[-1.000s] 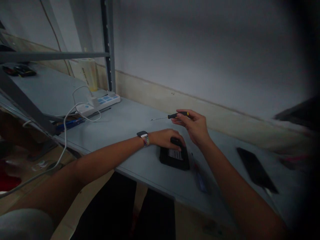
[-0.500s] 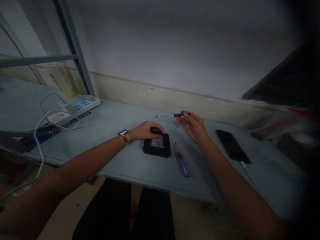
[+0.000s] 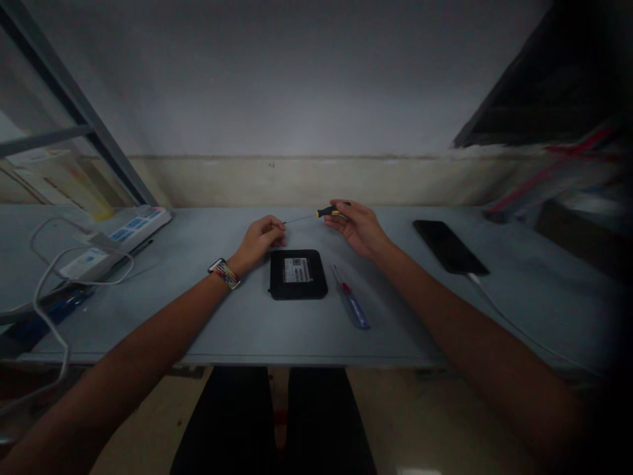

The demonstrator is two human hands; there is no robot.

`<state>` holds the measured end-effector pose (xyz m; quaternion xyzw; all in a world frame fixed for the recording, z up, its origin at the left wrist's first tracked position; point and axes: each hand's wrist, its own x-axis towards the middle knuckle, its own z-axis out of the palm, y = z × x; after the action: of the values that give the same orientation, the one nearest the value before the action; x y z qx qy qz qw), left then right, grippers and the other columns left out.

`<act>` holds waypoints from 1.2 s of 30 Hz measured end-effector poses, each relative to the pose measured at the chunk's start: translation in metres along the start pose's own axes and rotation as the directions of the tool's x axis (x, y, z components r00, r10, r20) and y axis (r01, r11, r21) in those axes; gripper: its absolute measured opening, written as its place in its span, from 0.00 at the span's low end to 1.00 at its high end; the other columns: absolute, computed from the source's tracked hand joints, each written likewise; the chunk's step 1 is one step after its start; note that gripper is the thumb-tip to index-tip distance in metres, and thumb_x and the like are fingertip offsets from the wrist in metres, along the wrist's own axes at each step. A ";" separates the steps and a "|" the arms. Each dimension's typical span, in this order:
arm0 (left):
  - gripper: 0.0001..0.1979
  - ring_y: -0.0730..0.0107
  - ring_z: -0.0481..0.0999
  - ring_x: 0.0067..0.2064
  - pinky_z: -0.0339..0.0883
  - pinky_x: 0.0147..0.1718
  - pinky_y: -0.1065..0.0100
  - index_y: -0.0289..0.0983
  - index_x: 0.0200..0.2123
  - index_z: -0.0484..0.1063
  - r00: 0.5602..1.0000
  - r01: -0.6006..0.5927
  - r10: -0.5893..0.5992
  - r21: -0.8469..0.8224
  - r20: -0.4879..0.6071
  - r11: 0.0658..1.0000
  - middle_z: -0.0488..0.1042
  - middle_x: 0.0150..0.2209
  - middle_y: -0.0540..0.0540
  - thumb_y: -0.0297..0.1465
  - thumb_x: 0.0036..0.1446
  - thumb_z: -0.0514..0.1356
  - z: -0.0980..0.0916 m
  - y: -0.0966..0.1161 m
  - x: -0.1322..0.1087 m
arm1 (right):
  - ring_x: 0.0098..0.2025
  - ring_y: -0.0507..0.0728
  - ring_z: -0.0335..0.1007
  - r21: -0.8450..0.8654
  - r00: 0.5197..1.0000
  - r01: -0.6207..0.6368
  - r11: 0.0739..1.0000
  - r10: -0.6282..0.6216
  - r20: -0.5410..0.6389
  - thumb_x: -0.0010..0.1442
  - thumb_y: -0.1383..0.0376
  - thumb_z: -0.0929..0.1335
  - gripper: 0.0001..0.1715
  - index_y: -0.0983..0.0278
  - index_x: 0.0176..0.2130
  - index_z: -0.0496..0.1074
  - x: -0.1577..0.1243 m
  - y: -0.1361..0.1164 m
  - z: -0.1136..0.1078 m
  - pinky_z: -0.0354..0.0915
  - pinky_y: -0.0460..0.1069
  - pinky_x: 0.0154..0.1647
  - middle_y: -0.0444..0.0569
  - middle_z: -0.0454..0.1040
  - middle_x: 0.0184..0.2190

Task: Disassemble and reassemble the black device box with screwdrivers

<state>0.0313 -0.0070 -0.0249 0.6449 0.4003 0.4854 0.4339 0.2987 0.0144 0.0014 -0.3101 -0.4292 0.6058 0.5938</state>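
Note:
A black-and-yellow screwdriver (image 3: 326, 211) is held by its handle in the closed fingers of my right hand (image 3: 357, 227). Its thin shaft points left, nearly level above the table. At the shaft's tip are the curled fingers of my left hand (image 3: 261, 241), closed together; whatever they pinch is too small to make out. Just below my left hand a flat black box (image 3: 299, 288) with rounded corners and a white printed label lies on the table. Right of the box rests a second screwdriver (image 3: 355, 307), with a clear bluish handle and a red collar.
A phone (image 3: 450, 247) with a white cable lies to the right on the grey-blue table (image 3: 237, 336). At the left stand a white power strip (image 3: 116, 244) with cables and a pale yellowish container (image 3: 84, 185) behind a metal frame (image 3: 106, 155). A wall rises behind.
My left hand has left the black box and moved to the held screwdriver's tip, uncovering the label. My right hand still grips that screwdriver. The view has turned slightly.

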 end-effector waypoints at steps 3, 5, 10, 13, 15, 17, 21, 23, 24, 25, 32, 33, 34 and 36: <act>0.10 0.67 0.80 0.32 0.69 0.33 0.66 0.36 0.37 0.76 0.999 0.027 -0.026 -0.032 0.020 0.999 0.79 0.30 0.47 0.36 0.54 0.64 -0.001 0.003 0.000 | 0.31 0.53 0.86 0.018 1.000 0.009 1.000 -0.009 0.004 0.60 0.67 0.80 0.07 0.66 0.40 0.83 0.000 0.002 -0.001 0.84 0.45 0.39 0.48 0.87 0.33; 0.11 0.67 0.81 0.33 0.70 0.34 0.66 0.36 0.38 0.78 0.999 0.039 -0.038 -0.032 0.031 0.999 0.80 0.32 0.46 0.36 0.54 0.64 -0.001 0.005 0.000 | 0.32 0.53 0.86 0.019 1.000 0.013 1.000 -0.013 0.013 0.59 0.66 0.81 0.10 0.66 0.40 0.83 0.000 0.003 -0.001 0.85 0.46 0.41 0.48 0.87 0.33; 0.11 0.67 0.81 0.34 0.73 0.36 0.65 0.36 0.39 0.79 0.997 0.070 -0.068 -0.051 0.037 0.996 0.82 0.36 0.44 0.37 0.57 0.64 -0.002 0.007 -0.002 | 0.34 0.52 0.86 -0.018 1.000 0.011 1.000 -0.010 0.024 0.58 0.62 0.83 0.14 0.64 0.41 0.82 -0.002 0.002 0.000 0.84 0.45 0.42 0.47 0.86 0.34; 0.11 0.68 0.81 0.35 0.74 0.36 0.66 0.36 0.38 0.78 0.998 0.066 -0.065 -0.048 0.025 0.997 0.83 0.38 0.43 0.38 0.58 0.65 -0.002 0.006 -0.001 | 0.34 0.52 0.86 -0.043 1.000 0.004 0.999 -0.003 0.008 0.59 0.62 0.82 0.12 0.64 0.40 0.82 -0.002 0.001 0.000 0.84 0.45 0.43 0.47 0.86 0.35; 0.11 0.68 0.81 0.35 0.73 0.36 0.66 0.36 0.38 0.78 0.998 0.061 -0.060 -0.042 0.021 0.997 0.83 0.38 0.43 0.38 0.58 0.66 -0.002 0.005 -0.001 | 0.34 0.52 0.86 -0.044 1.000 0.001 0.999 -0.001 0.001 0.59 0.63 0.81 0.11 0.63 0.40 0.82 -0.002 0.001 0.000 0.84 0.45 0.43 0.47 0.86 0.35; 0.10 0.68 0.81 0.35 0.72 0.36 0.66 0.36 0.38 0.78 0.998 0.055 -0.054 -0.032 0.022 0.998 0.83 0.37 0.44 0.38 0.59 0.66 -0.003 0.005 0.000 | 0.34 0.52 0.86 -0.035 1.000 0.006 0.999 -0.005 0.006 0.59 0.63 0.81 0.11 0.64 0.40 0.82 -0.001 0.002 0.000 0.84 0.45 0.42 0.47 0.86 0.35; 0.11 0.68 0.79 0.34 0.72 0.35 0.67 0.36 0.37 0.78 0.999 0.045 -0.045 -0.016 0.021 0.999 0.81 0.33 0.46 0.38 0.58 0.66 -0.002 0.007 -0.001 | 0.33 0.52 0.86 -0.020 0.999 0.023 1.000 -0.022 0.033 0.57 0.62 0.83 0.13 0.64 0.39 0.83 0.000 0.004 -0.002 0.84 0.46 0.42 0.48 0.86 0.34; 0.11 0.69 0.79 0.34 0.71 0.35 0.67 0.36 0.37 0.78 0.999 0.041 -0.040 -0.016 0.019 0.999 0.80 0.32 0.46 0.38 0.58 0.66 -0.002 0.007 -0.001 | 0.33 0.53 0.86 -0.025 0.999 0.029 0.999 -0.028 0.035 0.57 0.61 0.83 0.13 0.64 0.40 0.83 0.000 0.004 -0.003 0.84 0.46 0.42 0.48 0.86 0.34; 0.11 0.69 0.79 0.34 0.71 0.35 0.67 0.36 0.36 0.78 0.999 0.038 -0.038 -0.016 0.019 0.999 0.80 0.32 0.46 0.39 0.58 0.66 -0.001 0.007 -0.001 | 0.33 0.53 0.86 -0.029 0.999 0.030 0.999 -0.029 0.031 0.57 0.61 0.83 0.14 0.64 0.40 0.83 0.000 0.004 -0.003 0.84 0.46 0.42 0.48 0.86 0.34; 0.11 0.69 0.79 0.34 0.71 0.35 0.67 0.36 0.36 0.78 0.999 0.034 -0.034 -0.015 0.017 0.999 0.80 0.31 0.46 0.39 0.58 0.66 -0.001 0.007 -0.001 | 0.33 0.53 0.86 -0.035 0.999 0.029 0.999 -0.029 0.026 0.57 0.61 0.83 0.14 0.64 0.40 0.83 0.000 0.003 -0.003 0.84 0.47 0.42 0.48 0.86 0.34; 0.11 0.67 0.80 0.34 0.71 0.35 0.66 0.37 0.36 0.78 1.000 0.024 -0.024 -0.001 0.011 1.000 0.80 0.32 0.46 0.39 0.57 0.66 -0.002 0.004 0.001 | 0.32 0.52 0.86 -0.067 0.999 0.038 0.997 -0.036 0.021 0.59 0.60 0.82 0.13 0.63 0.41 0.83 -0.001 0.001 -0.003 0.84 0.46 0.41 0.47 0.86 0.35; 0.11 0.67 0.80 0.34 0.71 0.35 0.66 0.37 0.36 0.78 1.000 0.020 -0.020 0.000 0.012 1.000 0.80 0.32 0.46 0.39 0.57 0.66 -0.002 0.004 0.001 | 0.32 0.52 0.85 -0.064 0.999 0.043 0.997 -0.042 0.025 0.58 0.60 0.83 0.14 0.64 0.41 0.83 0.000 0.001 -0.003 0.84 0.46 0.41 0.48 0.86 0.35; 0.11 0.67 0.80 0.34 0.70 0.35 0.66 0.37 0.36 0.78 1.000 0.017 -0.017 0.004 0.014 1.000 0.80 0.32 0.46 0.39 0.57 0.66 -0.003 0.003 0.001 | 0.32 0.52 0.85 -0.063 0.999 0.048 0.997 -0.047 0.027 0.58 0.60 0.83 0.14 0.64 0.41 0.83 0.000 0.000 -0.003 0.84 0.46 0.40 0.48 0.86 0.35; 0.10 0.67 0.80 0.34 0.70 0.35 0.66 0.37 0.36 0.79 1.000 0.010 -0.010 0.013 0.016 1.000 0.80 0.31 0.47 0.39 0.58 0.66 -0.003 0.003 0.001 | 0.32 0.52 0.85 -0.075 0.998 0.055 0.996 -0.053 0.026 0.58 0.59 0.83 0.14 0.63 0.41 0.83 0.000 0.000 -0.004 0.84 0.46 0.40 0.48 0.86 0.35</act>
<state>0.0290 -0.0062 -0.0210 0.6495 0.4032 0.4754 0.4354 0.3017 0.0151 -0.0006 -0.3133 -0.4670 0.5766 0.5927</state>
